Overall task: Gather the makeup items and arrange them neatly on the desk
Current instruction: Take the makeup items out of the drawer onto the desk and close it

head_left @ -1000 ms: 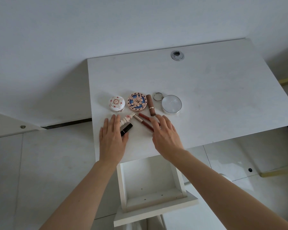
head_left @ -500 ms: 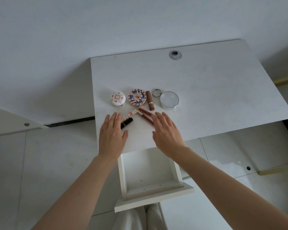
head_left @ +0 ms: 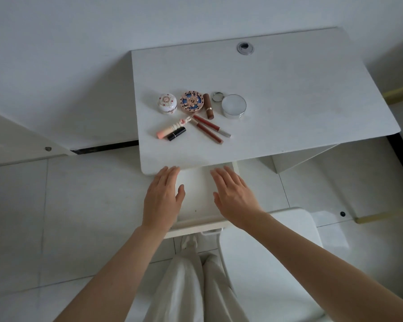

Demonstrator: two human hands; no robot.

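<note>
On the white desk (head_left: 300, 94) lies a group of makeup items. The back row holds a white patterned jar (head_left: 167, 103), a round pink-and-blue compact (head_left: 192, 102), a brown lipstick (head_left: 208, 106), a small ring (head_left: 217, 96) and a silver round compact (head_left: 233, 106). In front lie a peach tube with a bunny charm (head_left: 170, 130), a black lipstick (head_left: 176, 133) and two slim red lip pencils (head_left: 209, 128). My left hand (head_left: 162, 198) and my right hand (head_left: 235, 196) hover flat with straight fingers below the desk's front edge, holding nothing.
An open white drawer (head_left: 197, 205) sticks out under the desk's front edge, beneath my hands. A white chair seat (head_left: 272, 252) stands to the lower right. A cable grommet (head_left: 244, 48) sits at the desk's back. Pale tiled floor surrounds the desk.
Both hands have drawn back from the lipsticks and pencils to below the desk's front edge, over the drawer. The view has pulled back and down.
</note>
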